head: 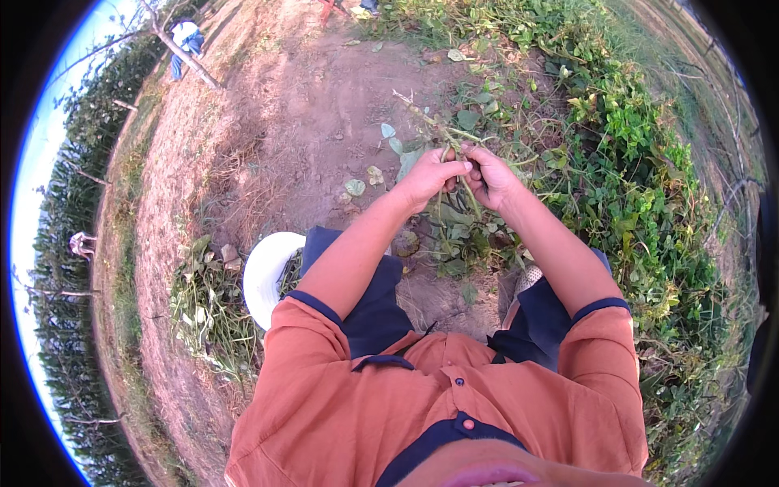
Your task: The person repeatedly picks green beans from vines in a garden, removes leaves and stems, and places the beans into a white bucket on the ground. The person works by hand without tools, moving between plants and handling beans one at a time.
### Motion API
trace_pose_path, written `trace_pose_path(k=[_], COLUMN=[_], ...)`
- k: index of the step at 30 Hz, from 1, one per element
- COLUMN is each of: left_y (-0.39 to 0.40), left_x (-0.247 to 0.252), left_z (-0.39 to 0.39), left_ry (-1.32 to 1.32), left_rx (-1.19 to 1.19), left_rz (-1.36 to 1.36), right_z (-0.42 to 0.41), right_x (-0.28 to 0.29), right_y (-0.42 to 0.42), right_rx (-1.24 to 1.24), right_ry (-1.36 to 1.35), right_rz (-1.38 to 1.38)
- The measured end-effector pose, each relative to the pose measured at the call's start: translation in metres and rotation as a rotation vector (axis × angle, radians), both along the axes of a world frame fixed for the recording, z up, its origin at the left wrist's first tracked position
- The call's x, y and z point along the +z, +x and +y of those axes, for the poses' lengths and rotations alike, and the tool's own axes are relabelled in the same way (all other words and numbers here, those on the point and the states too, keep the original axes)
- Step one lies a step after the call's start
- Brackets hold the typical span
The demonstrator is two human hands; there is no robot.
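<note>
My left hand and my right hand meet in front of my knees, both closed around a green plant stem. Its bare, branching end points up and away to the left. Below my fingers, thinner green stems and leaves hang or lie over the soil; which of them belong to the held stem I cannot tell. A small dark thing shows by my right fingers, too little of it visible to name. Beside my left leg stands a white bucket with green plant matter inside, partly hidden by my knee.
Dense leafy vines run along the right. Left of the bucket lies a heap of pulled plants. Bare soil with loose leaves stretches ahead. A thin tree trunk leans at upper left near a bent-over person; another person is farther left.
</note>
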State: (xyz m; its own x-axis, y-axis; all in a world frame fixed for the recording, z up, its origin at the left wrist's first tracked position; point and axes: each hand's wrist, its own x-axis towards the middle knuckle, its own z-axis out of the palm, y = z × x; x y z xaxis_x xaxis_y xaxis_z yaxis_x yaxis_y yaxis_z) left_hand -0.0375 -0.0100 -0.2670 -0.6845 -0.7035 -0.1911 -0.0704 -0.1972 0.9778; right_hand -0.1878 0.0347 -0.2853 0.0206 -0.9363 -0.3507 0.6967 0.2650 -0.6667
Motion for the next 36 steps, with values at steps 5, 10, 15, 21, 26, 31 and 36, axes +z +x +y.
trace_pose_path(k=[5, 10, 15, 21, 26, 31, 36], left_y=[0.001, -0.001, -0.002, -0.003, -0.004, -0.004, -0.002], left_x=[-0.004, 0.003, -0.007, -0.018, -0.004, -0.019, -0.018], left_z=[-0.003, 0.001, -0.002, -0.01, -0.004, -0.011, -0.018], left_ry=[0.015, -0.008, -0.122, -0.184, -0.132, -0.212, -0.293], left_rx=[0.039, 0.065, 0.107, 0.147, 0.121, 0.135, 0.14], left_rz=[-0.022, -0.071, -0.114, -0.187, -0.163, -0.156, -0.17], right_z=[-0.002, -0.004, -0.004, -0.005, -0.003, -0.005, -0.005], right_x=[-0.004, -0.017, -0.019, -0.014, -0.01, -0.008, -0.004], right_y=[0.003, 0.003, 0.006, 0.007, 0.003, 0.006, 0.009], right_rx=[0.004, -0.105, -0.163, -0.125, -0.088, -0.088, -0.082], right_ry=[0.009, -0.015, -0.005, 0.047, 0.076, 0.059, 0.041], right_rz=[0.021, 0.006, 0.003, 0.117, 0.223, 0.285, 0.282])
